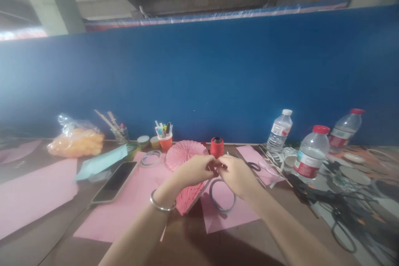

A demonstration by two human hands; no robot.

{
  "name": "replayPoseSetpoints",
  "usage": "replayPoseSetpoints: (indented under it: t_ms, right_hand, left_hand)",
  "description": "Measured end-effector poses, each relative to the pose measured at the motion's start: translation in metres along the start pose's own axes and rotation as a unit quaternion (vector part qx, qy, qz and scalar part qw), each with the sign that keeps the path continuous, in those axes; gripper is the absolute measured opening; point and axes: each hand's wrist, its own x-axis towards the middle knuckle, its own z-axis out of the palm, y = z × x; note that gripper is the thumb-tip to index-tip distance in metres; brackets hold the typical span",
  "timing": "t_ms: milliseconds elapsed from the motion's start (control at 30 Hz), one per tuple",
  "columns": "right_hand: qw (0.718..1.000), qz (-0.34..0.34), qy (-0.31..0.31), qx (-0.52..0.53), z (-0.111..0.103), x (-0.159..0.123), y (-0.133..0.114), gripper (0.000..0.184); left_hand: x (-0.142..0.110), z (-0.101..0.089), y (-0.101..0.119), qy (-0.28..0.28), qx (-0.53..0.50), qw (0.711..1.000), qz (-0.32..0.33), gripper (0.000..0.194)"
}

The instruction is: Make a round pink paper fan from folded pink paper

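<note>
My left hand point(193, 170) and my right hand point(237, 174) meet above the table, fingertips pinched together on something small that I cannot make out. Under my left hand lies a folded pink paper fan point(190, 197). A round pink pleated fan point(183, 153) lies just behind the hands. A red thread spool point(217, 146) stands right behind my fingertips. A grey tape ring point(222, 196) lies on a pink sheet point(227, 214) beneath my right hand. A silver bangle point(162, 204) circles my left wrist.
A phone point(114, 182) and light blue paper point(101, 161) lie at left, with an orange bag point(76, 141) behind. An orange pen cup point(165, 138) stands near the blue wall. Three water bottles point(310, 153) and scissors point(254, 166) stand at right among cables point(346, 216).
</note>
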Motion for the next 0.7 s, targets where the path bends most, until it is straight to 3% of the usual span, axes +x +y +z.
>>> replayPoseSetpoints:
  t_ms: [233, 333, 433, 533, 600, 633, 700]
  right_hand:
    - [0.992, 0.031, -0.016, 0.125, 0.001, 0.008, 0.019, 0.036]
    - [0.975, 0.064, -0.007, 0.214, 0.005, 0.012, 0.028, 0.051]
    - [0.93, 0.145, 0.008, 0.337, 0.006, 0.016, 0.033, 0.057]
    - [0.854, 0.226, 0.021, 0.469, 0.004, 0.02, 0.035, 0.048]
    - [0.828, 0.233, 0.058, 0.508, 0.002, 0.021, 0.037, 0.043]
    - [0.835, 0.213, 0.094, 0.498, -0.001, 0.021, 0.038, 0.04]
    - [0.891, 0.144, 0.177, 0.391, -0.005, 0.022, 0.044, 0.03]
  left_hand:
    - [0.007, 0.004, -0.014, 0.017, -0.032, 0.999, -0.028, 0.016]
    - [0.005, 0.006, -0.015, -0.007, -0.016, 0.999, -0.027, 0.013]
    - [0.006, 0.011, -0.015, 0.012, 0.042, 0.998, -0.042, 0.01]
    - [0.009, 0.016, -0.016, 0.071, 0.102, 0.991, -0.057, 0.011]
    - [0.011, 0.016, -0.018, 0.091, 0.11, 0.987, -0.068, 0.012]
    - [0.012, 0.015, -0.02, 0.097, 0.111, 0.986, -0.074, 0.012]
    - [0.013, 0.013, -0.023, 0.112, 0.108, 0.984, -0.084, 0.011]
